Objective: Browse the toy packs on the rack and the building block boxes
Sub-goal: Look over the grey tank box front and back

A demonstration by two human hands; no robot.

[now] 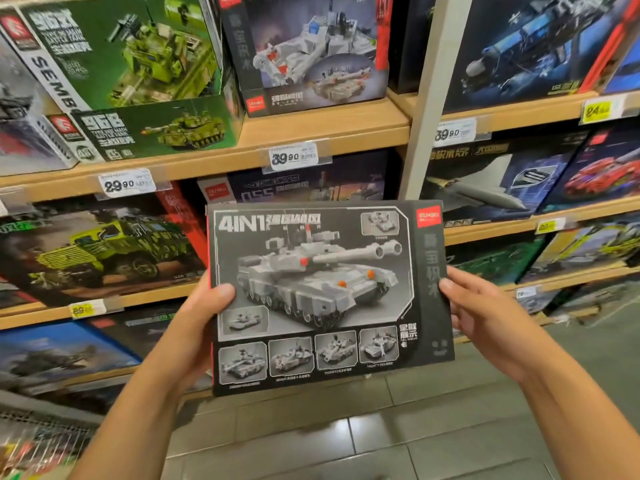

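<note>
A dark grey building block box [322, 292] with a grey tank picture and "4IN1" print is held up in front of the shelves, its face towards me. My left hand [202, 313] grips its left edge, thumb on the front. My right hand [474, 306] holds the right edge, thumb on the front, fingers behind. More building block boxes fill the wooden shelves: a green tank box [131, 74] at upper left, a white tank box [311, 50] at top centre, a green truck box [104, 251] at mid left.
Wooden shelf boards [311, 133] carry price tags [294, 156]. A white upright post [429, 98] splits the shelving. Blue aircraft and red car boxes [602, 174] stand at right. Grey tiled floor [346, 438] lies below. A wire basket edge [41, 441] shows at lower left.
</note>
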